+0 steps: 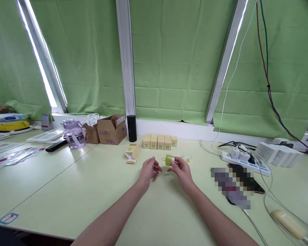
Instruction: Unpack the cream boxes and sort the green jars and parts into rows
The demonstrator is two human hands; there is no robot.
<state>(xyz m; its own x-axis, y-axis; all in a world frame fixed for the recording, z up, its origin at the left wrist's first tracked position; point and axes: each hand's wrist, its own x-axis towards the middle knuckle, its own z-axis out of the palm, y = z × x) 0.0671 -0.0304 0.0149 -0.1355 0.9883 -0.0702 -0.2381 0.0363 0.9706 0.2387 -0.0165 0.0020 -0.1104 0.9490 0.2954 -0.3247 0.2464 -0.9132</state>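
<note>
Bare forearms (115,208) reaching forward, slanting inward, left hand (147,171) loosely curled, palm inward, right hand (182,171) set in a pinch

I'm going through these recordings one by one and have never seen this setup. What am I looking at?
There's no robot here: one head-worn camera looks forward and down at a person's bare hands. The right hand holds a small green item with a cord loop; the left hand is beside it, fingers loosely curled.

On the pale table, a group of small boxes stands beyond the hands, with an opened box to their left. Farther left is a purple jug; at right, a power strip.
</note>
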